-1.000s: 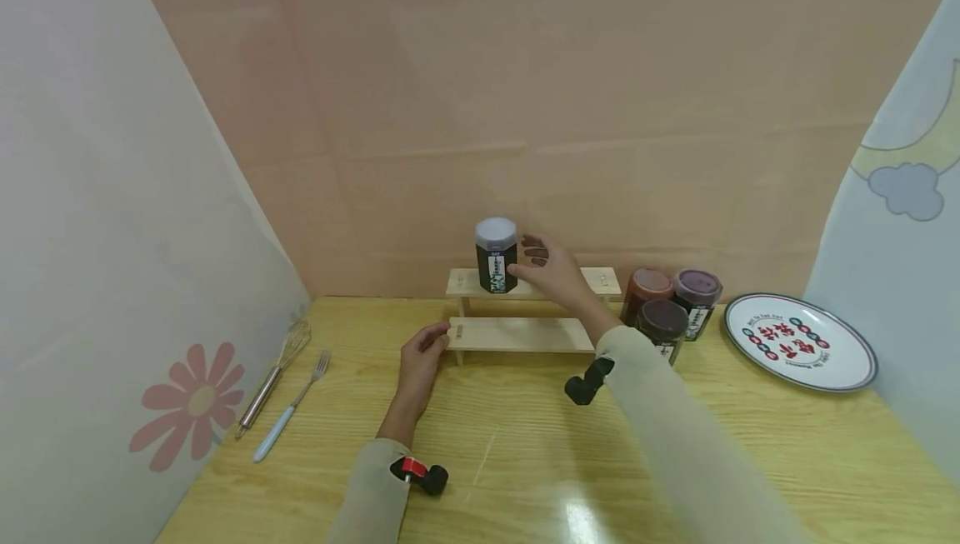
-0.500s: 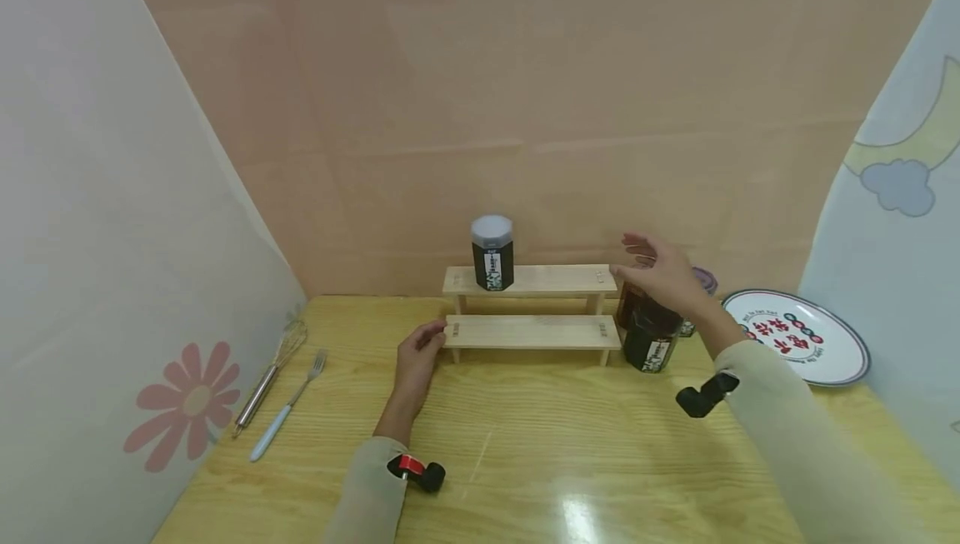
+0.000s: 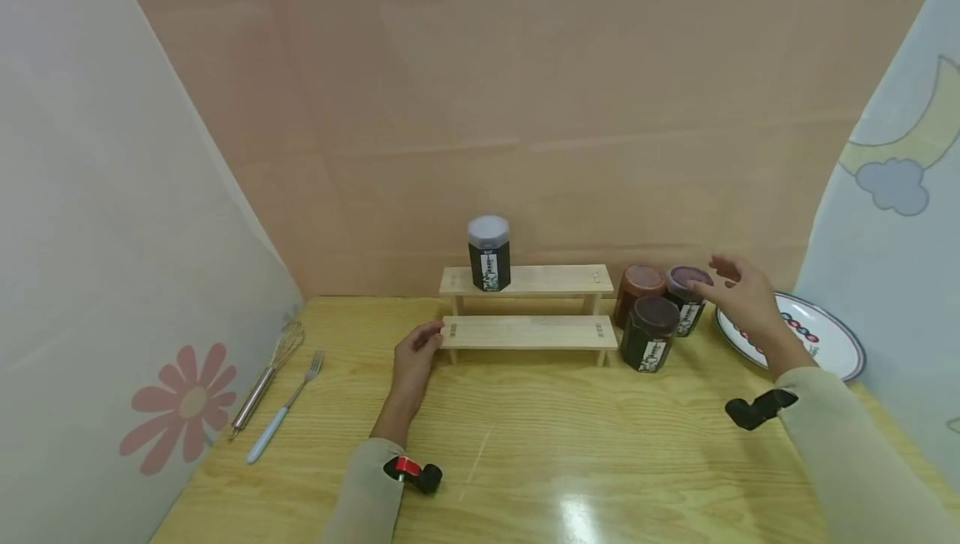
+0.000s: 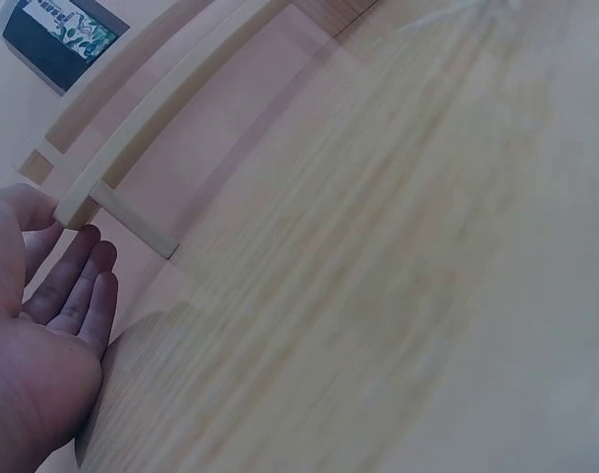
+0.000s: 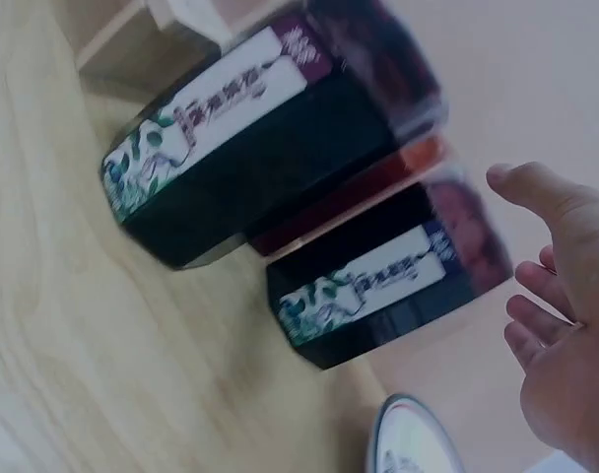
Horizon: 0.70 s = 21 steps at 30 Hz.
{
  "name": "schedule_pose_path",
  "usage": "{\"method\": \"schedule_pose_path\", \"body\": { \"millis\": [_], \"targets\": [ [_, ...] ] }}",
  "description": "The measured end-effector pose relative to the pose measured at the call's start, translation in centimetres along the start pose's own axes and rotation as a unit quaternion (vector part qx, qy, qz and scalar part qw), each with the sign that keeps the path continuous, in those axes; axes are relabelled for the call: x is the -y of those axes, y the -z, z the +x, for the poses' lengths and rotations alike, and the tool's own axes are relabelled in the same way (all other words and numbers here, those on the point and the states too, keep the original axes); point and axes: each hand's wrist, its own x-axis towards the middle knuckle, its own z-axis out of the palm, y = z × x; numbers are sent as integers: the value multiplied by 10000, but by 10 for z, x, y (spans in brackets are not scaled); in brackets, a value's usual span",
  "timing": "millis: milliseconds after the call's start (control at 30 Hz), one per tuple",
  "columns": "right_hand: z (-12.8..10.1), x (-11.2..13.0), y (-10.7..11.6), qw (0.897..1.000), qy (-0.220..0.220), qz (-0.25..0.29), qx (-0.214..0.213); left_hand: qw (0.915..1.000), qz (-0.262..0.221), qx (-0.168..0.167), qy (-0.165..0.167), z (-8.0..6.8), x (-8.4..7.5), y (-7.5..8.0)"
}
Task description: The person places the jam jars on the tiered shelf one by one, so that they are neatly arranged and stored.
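Right hand (image 3: pixel 742 302), fingers spread, has swung from the white-lidded jar (image 3: pixel 489 253) to the purple-lidded jar (image 3: pixel 687 298); left hand (image 3: pixel 414 361), relaxed, touches the two-tier wooden rack (image 3: pixel 528 331).

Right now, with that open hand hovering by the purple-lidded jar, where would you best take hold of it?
Probably around the flat-sided body just under the lid of the purple-lidded jar, coming down from above and the plate side. It stands upright with the other two jars crowding its left and front, so the right is freest. The right hand is open there already.
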Motion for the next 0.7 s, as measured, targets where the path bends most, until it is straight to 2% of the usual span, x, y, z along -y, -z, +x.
{"method": "schedule_pose_path", "body": {
  "millis": [333, 433, 700],
  "targets": [
    [7, -34, -17, 9998, 86, 152, 64, 10000, 6, -26, 47, -3, -5, -2],
    [7, -39, -22, 9997, 162, 185, 16, 10000, 8, -29, 33, -2, -4, -1],
    [2, -43, -28, 10000, -61, 39, -1, 10000, -23, -10, 54, 1, -1, 1]
  ]
}}
